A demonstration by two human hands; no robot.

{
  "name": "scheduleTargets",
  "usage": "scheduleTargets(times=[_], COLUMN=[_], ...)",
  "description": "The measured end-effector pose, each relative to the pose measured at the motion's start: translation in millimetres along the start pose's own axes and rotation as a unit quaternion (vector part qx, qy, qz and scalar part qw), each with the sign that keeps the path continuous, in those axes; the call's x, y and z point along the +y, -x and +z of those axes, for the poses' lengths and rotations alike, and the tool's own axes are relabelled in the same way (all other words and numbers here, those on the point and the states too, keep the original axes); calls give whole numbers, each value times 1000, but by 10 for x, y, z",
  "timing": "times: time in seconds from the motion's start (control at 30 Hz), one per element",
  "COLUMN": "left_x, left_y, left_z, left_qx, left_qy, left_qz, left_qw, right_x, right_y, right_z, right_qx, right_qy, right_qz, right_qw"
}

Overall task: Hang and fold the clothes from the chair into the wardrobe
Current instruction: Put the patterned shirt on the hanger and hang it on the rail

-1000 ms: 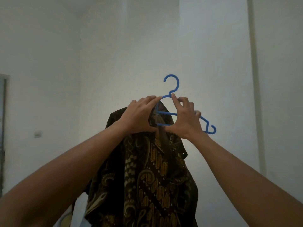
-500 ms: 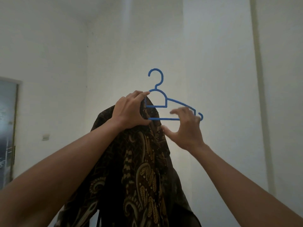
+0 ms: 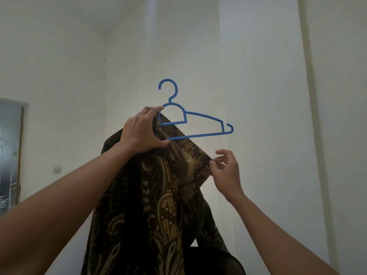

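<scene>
I hold a blue plastic hanger [image 3: 204, 117] up in front of a white wall, hook upward. A dark brown batik shirt [image 3: 158, 195] with gold patterns is draped over the hanger's left half and hangs down. My left hand [image 3: 142, 132] grips the hanger's left side together with the shirt cloth. The hanger's right arm is bare. Lower right, my right hand [image 3: 225, 169] pinches the shirt's edge at its stretched corner, below the hanger's bottom bar.
White walls meet in a corner [image 3: 105, 76] behind the shirt. A framed dark panel [image 3: 10, 151] is at the left edge, with a wall switch [image 3: 57, 169] beside it. A dark rounded shape [image 3: 214, 261] shows at the bottom behind the shirt.
My right hand has let go of the hanger's bottom bar, dropped lower and taken the shirt's edge, pulling it out to the right. The left hand keeps its grip.
</scene>
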State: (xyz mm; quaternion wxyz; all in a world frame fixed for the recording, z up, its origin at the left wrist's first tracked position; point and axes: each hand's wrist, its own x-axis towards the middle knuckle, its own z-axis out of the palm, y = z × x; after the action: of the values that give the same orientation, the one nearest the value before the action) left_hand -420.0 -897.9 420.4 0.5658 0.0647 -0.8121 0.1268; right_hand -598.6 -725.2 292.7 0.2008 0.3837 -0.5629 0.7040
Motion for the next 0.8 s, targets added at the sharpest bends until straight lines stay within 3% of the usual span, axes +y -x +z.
scheduleTargets(times=[0.1, 0.2, 0.4, 0.53, 0.8], left_x=[-71, -119, -230, -310, -288], left_y=[70, 138, 216, 249, 230], left_z=[-29, -35, -48, -59, 6], left_qx=[-29, -50, -83, -128, -115], left_qy=[-11, -3, 50, 42, -35], left_qz=[11, 10, -25, -19, 2], left_qw=[999, 999, 995, 991, 993], right_x=[-96, -187, -212, -188, -290], right_y=[-183, -318, -468, -519, -541], right_z=[-132, -264, -433, -546, -540], right_qx=[51, 77, 39, -20, -11], right_qy=[-73, -86, 47, 190, 243], right_qz=[55, 42, -67, -138, -213], right_qw=[995, 992, 996, 972, 946])
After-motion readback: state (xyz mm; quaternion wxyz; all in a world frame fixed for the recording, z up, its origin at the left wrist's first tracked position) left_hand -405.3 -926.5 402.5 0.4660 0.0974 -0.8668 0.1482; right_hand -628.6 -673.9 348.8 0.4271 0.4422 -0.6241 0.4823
